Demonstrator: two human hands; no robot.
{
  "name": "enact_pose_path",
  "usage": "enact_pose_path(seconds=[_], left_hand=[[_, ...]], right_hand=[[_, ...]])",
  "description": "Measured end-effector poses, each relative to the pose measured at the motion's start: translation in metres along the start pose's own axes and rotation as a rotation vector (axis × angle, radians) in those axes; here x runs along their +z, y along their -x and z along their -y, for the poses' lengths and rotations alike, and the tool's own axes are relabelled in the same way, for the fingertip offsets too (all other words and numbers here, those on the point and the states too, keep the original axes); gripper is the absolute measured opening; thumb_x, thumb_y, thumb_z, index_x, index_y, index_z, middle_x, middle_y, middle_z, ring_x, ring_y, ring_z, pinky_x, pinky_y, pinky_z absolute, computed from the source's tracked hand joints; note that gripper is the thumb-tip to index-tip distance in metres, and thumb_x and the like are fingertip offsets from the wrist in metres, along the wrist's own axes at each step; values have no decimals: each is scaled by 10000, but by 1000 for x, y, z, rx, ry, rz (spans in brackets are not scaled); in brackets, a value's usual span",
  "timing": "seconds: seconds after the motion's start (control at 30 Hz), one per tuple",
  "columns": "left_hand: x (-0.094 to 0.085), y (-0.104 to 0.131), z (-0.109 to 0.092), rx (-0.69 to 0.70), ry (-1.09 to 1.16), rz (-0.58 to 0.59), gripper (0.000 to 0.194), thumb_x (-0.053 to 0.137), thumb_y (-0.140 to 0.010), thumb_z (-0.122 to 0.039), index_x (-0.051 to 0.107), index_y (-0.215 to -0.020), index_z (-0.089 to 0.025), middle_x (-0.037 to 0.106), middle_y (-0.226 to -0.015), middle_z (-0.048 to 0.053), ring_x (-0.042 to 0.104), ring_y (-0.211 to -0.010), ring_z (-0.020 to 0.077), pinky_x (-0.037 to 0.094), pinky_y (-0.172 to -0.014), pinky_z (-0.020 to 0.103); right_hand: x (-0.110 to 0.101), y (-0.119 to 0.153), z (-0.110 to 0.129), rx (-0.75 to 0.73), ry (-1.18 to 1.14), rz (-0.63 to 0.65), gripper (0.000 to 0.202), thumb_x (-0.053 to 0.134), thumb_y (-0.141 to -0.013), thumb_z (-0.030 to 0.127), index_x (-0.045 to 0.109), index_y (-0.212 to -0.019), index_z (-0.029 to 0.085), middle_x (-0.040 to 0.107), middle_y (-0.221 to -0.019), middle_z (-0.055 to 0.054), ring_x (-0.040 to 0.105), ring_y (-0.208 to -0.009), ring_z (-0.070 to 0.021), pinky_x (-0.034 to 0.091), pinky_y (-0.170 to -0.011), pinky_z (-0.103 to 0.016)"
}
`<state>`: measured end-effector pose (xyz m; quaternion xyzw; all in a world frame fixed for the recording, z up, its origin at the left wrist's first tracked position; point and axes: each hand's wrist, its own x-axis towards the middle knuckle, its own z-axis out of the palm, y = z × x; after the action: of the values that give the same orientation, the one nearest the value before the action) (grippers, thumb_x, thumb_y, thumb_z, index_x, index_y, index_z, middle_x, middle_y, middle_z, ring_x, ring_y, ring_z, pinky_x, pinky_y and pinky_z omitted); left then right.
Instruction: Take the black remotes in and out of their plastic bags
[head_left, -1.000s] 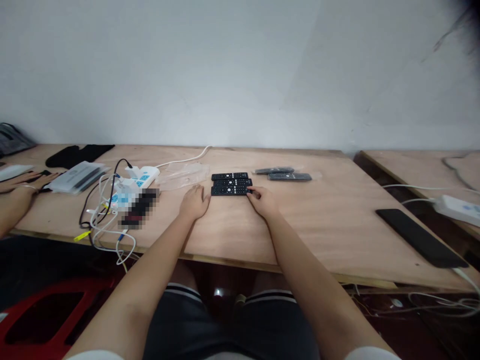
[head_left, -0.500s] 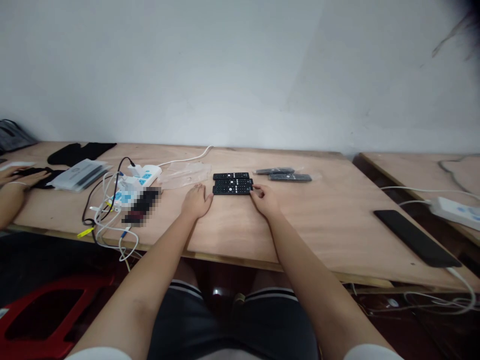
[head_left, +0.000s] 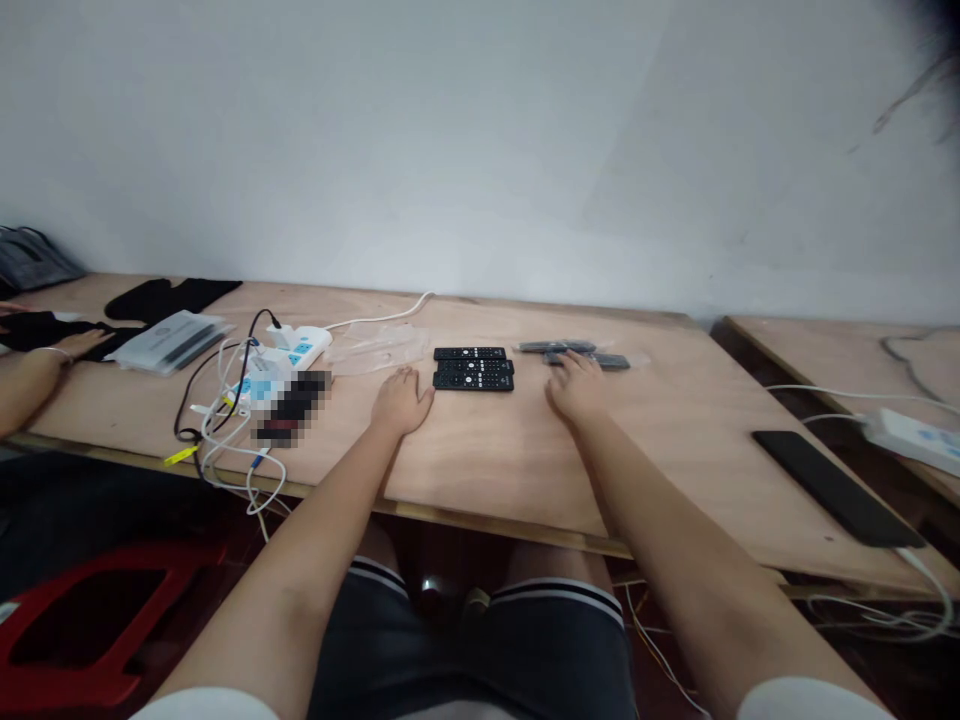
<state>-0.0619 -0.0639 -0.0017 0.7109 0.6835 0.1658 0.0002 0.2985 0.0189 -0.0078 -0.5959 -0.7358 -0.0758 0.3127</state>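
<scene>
Black remotes point(head_left: 473, 377) lie side by side on the wooden table, close together. My left hand point(head_left: 402, 403) rests on the tabletop just left of them, fingers apart and holding nothing. To their right, two more dark remotes in clear plastic wrap lie partly overlapped. My right hand point(head_left: 576, 386) reaches over the nearer wrapped remote point(head_left: 611, 361), its fingertips on or just above it; the fingers look slightly spread, not closed round it. The farther wrapped remote point(head_left: 536, 346) sits behind, towards the wall.
Left of my hands are clear plastic bags point(head_left: 379, 345), a white power strip point(head_left: 304, 350) with tangled cables, and a packaged stack point(head_left: 174, 342). Another person's hand point(head_left: 81, 343) is at the far left. A black phone-like slab point(head_left: 832, 485) lies at the right.
My right hand has left the right end of the unwrapped remotes and moved right to the wrapped ones. My left hand stays beside the unwrapped remotes. The view has shifted slightly.
</scene>
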Motion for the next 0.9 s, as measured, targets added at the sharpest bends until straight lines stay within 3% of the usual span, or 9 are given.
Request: enact_pose_path(seconds=[0.1, 0.23, 0.67, 0.9], left_hand=[[0, 0, 0, -3, -9, -1, 600, 420, -1027, -495, 559, -1415, -60, 525, -1541, 229, 450, -1473, 337, 315, -1237, 439], [0, 0, 0, -7, -7, 2, 603, 420, -1027, -490, 553, -1420, -52, 519, -1545, 229, 446, -1473, 335, 311, -1238, 432], [-4, 2, -4, -18, 28, -5, 607, 440, -1018, -490, 558, -1415, -47, 521, -1542, 237, 447, -1471, 347, 317, -1231, 450], [-2, 2, -2, -14, 32, -17, 570, 440, -1018, -478, 570, -1404, -78, 533, -1534, 222, 456, -1464, 329, 315, -1229, 449]], right_hand=[[-2, -2, -25, 44, 121, 93, 577, 515, -878, 306, 628, -1394, 76, 594, -1481, -201, 511, -1389, -369, 368, -1178, -528], [-2, 0, -40, 102, 167, 208, 579, 489, -906, 348, 613, -1413, 99, 588, -1493, -191, 558, -1327, -367, 395, -1139, -520], [10, -28, -64, 69, 231, 210, 640, 512, -893, 294, 539, -1477, 35, 544, -1523, -241, 530, -1368, -379, 381, -1140, -522], [9, -37, -66, 76, 282, 228, 464, 462, -952, 259, 698, -1326, 120, 678, -1381, -195, 608, -1263, -368, 416, -1067, -510]])
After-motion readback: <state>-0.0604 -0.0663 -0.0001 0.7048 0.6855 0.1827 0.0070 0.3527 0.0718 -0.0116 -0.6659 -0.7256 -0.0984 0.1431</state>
